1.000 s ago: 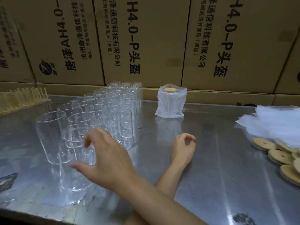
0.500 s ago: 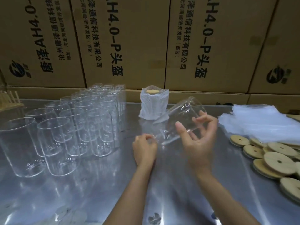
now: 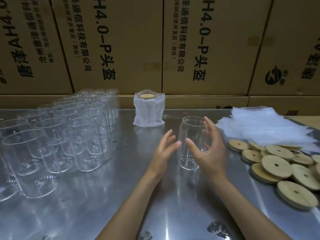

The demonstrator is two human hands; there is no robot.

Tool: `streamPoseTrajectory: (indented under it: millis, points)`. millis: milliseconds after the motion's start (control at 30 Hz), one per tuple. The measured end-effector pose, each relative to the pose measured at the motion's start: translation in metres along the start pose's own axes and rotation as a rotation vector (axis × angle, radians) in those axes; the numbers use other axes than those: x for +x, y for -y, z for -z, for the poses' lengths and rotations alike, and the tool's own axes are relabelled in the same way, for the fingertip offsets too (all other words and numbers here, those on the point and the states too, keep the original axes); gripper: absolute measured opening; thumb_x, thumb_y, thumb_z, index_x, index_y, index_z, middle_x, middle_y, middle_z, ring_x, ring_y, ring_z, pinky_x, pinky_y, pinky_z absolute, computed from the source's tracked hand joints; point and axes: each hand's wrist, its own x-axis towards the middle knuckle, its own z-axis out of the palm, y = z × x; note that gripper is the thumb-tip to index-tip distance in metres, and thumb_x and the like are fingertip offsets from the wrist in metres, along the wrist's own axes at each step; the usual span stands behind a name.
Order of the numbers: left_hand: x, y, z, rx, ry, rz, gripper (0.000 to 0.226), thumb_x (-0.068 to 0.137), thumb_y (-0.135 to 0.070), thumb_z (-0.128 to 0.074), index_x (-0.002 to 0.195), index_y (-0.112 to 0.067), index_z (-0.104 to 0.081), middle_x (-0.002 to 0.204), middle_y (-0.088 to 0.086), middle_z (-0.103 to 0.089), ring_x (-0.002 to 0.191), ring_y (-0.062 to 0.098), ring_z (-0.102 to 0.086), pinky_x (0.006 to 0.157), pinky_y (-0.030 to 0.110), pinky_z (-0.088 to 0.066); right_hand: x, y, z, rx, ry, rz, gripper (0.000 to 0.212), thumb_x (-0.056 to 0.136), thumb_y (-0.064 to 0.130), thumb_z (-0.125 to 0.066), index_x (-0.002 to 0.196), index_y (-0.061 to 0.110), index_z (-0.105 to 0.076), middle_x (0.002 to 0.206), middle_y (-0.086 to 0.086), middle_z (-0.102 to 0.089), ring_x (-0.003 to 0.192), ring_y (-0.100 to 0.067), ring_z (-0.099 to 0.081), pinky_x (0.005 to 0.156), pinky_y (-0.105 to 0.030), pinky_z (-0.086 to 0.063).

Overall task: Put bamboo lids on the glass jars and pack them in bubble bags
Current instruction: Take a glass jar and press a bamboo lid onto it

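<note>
One clear glass jar [image 3: 189, 158] stands upright and lidless on the steel table [image 3: 107, 196], between my hands. My left hand [image 3: 164, 151] has straight fingers, with the fingertips at the jar's left side. My right hand [image 3: 210, 149] is spread loosely around the jar's right side, thumb across the front and fingers straight up beside the rim. Several empty jars [image 3: 69, 135] stand in rows at the left. Bamboo lids [image 3: 275, 163] with centre holes lie heaped at the right, below a pile of bubble bags [image 3: 263, 125].
A lidded jar packed in a bubble bag [image 3: 149, 111] stands at the back centre. Printed cardboard boxes [image 3: 216, 49] form a wall behind the table. Bare steel lies in front of my forearms.
My right hand took a jar from the rows at the left, carried it tilted to the centre and stood it upright. My left hand went from a loose fist to straight fingers beside it.
</note>
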Motion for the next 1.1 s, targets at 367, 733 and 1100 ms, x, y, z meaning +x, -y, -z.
streamPoseTrajectory:
  millis: [367, 733, 1100]
  points:
    - [0.004, 0.024, -0.015, 0.319, 0.034, -0.039, 0.063, 0.08, -0.023, -0.077, 0.132, -0.023, -0.042, 0.123, -0.016, -0.052, 0.112, -0.006, -0.053, 0.079, -0.003, -0.038, 0.017, -0.037, 0.027, 0.069, 0.05, -0.233, 0.05, 0.091, 0.045, -0.052, 0.137, 0.025, -0.047, 0.132, 0.012, -0.053, 0.125, 0.001, -0.048, 0.092, -0.005, -0.036]
    - [0.013, 0.026, -0.003, 0.369, 0.054, -0.02, 0.051, 0.076, -0.032, -0.08, 0.111, -0.043, -0.045, 0.106, -0.027, -0.056, 0.09, -0.024, -0.055, 0.073, 0.001, -0.042, 0.047, -0.091, 0.057, -1.009, 0.345, -0.402, 0.048, 0.096, 0.038, -0.049, 0.126, 0.002, -0.045, 0.133, -0.017, -0.048, 0.127, -0.032, -0.039, 0.098, -0.039, -0.037]
    - [0.01, 0.027, -0.002, 0.362, 0.054, -0.037, 0.049, 0.076, -0.033, -0.081, 0.106, -0.046, -0.045, 0.107, -0.026, -0.055, 0.089, -0.028, -0.051, 0.073, 0.0, -0.041, 0.039, -0.08, 0.052, -0.844, 0.475, -0.273, 0.034, 0.087, 0.045, -0.063, 0.117, 0.032, -0.058, 0.13, -0.003, -0.05, 0.12, -0.027, -0.047, 0.093, -0.037, -0.043]
